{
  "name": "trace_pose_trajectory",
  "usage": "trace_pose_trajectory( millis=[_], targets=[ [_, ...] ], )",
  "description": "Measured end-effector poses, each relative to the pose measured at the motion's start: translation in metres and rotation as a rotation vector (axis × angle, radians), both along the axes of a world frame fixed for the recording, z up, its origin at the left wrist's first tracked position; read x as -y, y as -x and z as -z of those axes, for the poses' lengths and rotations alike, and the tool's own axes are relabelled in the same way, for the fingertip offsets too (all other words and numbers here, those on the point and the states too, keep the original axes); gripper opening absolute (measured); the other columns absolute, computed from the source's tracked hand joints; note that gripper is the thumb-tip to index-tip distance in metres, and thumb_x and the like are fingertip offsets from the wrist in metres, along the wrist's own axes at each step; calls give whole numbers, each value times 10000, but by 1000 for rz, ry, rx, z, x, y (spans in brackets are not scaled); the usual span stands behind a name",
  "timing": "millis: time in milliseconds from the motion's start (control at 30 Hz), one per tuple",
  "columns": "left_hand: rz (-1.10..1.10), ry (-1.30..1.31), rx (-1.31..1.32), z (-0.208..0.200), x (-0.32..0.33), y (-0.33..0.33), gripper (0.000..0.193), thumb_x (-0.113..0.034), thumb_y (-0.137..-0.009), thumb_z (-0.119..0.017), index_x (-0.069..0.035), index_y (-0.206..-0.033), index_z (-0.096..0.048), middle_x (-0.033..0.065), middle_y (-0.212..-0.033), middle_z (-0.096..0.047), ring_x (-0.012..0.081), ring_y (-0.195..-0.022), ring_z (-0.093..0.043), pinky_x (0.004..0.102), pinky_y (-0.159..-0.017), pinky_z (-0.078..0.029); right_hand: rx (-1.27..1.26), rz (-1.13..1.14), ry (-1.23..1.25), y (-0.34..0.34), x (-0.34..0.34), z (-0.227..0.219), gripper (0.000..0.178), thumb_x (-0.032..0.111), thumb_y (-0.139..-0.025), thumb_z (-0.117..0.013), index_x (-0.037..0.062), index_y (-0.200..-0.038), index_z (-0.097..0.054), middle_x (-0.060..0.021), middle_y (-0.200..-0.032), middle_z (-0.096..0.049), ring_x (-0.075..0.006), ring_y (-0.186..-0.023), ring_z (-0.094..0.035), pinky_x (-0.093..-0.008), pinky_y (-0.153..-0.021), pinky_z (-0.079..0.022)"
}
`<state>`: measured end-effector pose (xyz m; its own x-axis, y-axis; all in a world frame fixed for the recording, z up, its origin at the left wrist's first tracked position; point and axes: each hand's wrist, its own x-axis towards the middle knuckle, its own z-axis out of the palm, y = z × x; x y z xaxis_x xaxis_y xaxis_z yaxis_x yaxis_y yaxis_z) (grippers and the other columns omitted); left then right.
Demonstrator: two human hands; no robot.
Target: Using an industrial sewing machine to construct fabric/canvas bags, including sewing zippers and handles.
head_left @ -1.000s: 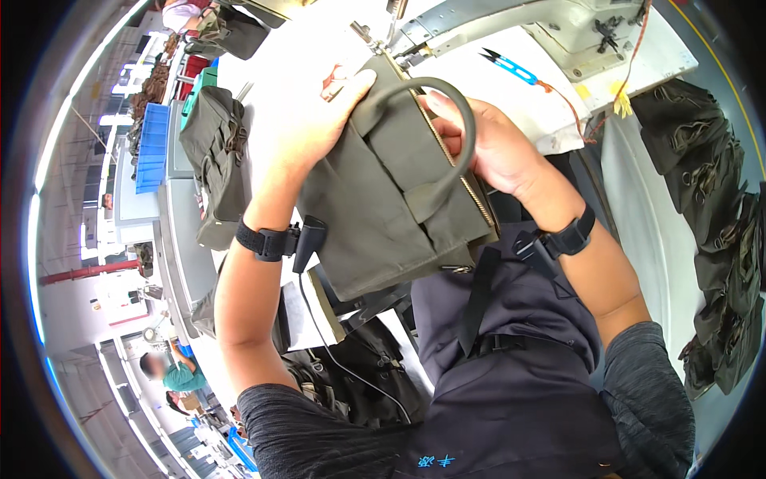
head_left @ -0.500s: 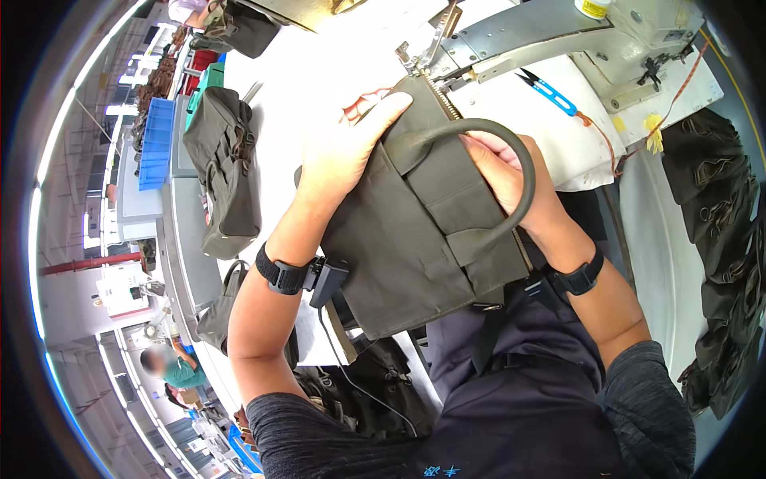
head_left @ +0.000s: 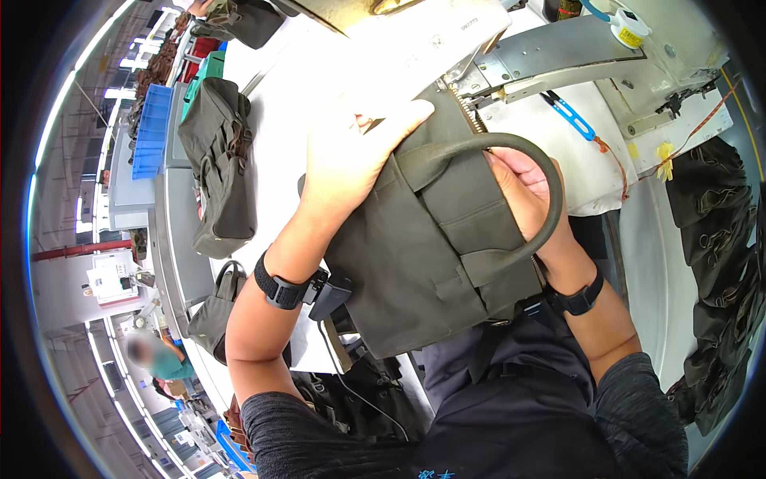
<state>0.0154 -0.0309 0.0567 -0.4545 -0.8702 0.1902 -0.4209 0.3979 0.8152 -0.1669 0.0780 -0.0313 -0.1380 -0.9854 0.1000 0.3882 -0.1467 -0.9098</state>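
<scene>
A dark olive handbag (head_left: 399, 271) lies across my lap and the table edge, tilted, its upper end against the sewing machine's work area. My left hand (head_left: 347, 156) is closed on its upper left edge, thumb on top; bright light washes out the other fingers. At the right, my right hand (head_left: 531, 195) grips the bag's edge beside the metal zipper (head_left: 469, 108), inside the loop of the rounded handle (head_left: 556, 191). Its fingertips are partly hidden behind the bag. The zipper's upper end runs under the sewing machine (head_left: 558, 56); the needle is hidden.
Blue thread snips (head_left: 570, 113) on an orange cord lie right of the bag. Another olive bag (head_left: 215, 168) stands at the left, near a blue bin (head_left: 152, 132). Several dark bag pieces (head_left: 710, 231) hang at the far right. A person in green (head_left: 167, 359) is far left.
The bag and both hands sit slightly lower and farther right in the picture, and more of the machine's white head shows. Both hands keep their hold on the bag.
</scene>
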Motion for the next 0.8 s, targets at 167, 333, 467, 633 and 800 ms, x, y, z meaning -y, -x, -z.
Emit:
trace_pose_trajectory(
  millis=[167,333,467,633,800],
  targets=[
    [53,-52,-172,10,16,-2,195,-91,-924,-809,19,-1083,-784,49,-1046,-788,102,-932,-707,263,-877,-557,-4,4,45,0,16,3,193,69,-1068,-638,-94,-1122,-725,-6,-929,-710,-43,-843,-600,-249,-728,-514],
    [58,-72,-179,15,32,-5,196,-36,-952,-759,34,-1135,-748,29,-1036,-756,91,-978,-693,261,-909,-557,-38,58,109,-2,29,3,185,62,-1060,-650,-108,-1091,-718,11,-923,-692,-29,-834,-582,-231,-696,-485],
    [110,-48,-216,18,35,-8,209,-16,-954,-739,41,-1155,-734,29,-1060,-748,96,-991,-692,267,-919,-556,-36,-18,-29,3,23,2,183,56,-1061,-642,-104,-1109,-718,5,-926,-703,-24,-837,-585,-224,-697,-485],
    [130,-51,-212,17,38,-9,242,-14,-956,-722,54,-1189,-727,54,-1106,-757,111,-997,-699,274,-933,-558,-98,-63,-26,14,13,5,210,54,-1060,-632,-88,-1190,-717,-6,-960,-723,-29,-839,-603,-217,-708,-495],
    [129,19,-149,9,46,-7,331,-28,-959,-725,64,-1276,-707,79,-1158,-755,135,-1037,-701,290,-966,-552,-141,-108,61,17,22,3,301,144,-1105,-584,-60,-1303,-685,-41,-1106,-738,-71,-937,-651,-228,-809,-518]
  ],
)
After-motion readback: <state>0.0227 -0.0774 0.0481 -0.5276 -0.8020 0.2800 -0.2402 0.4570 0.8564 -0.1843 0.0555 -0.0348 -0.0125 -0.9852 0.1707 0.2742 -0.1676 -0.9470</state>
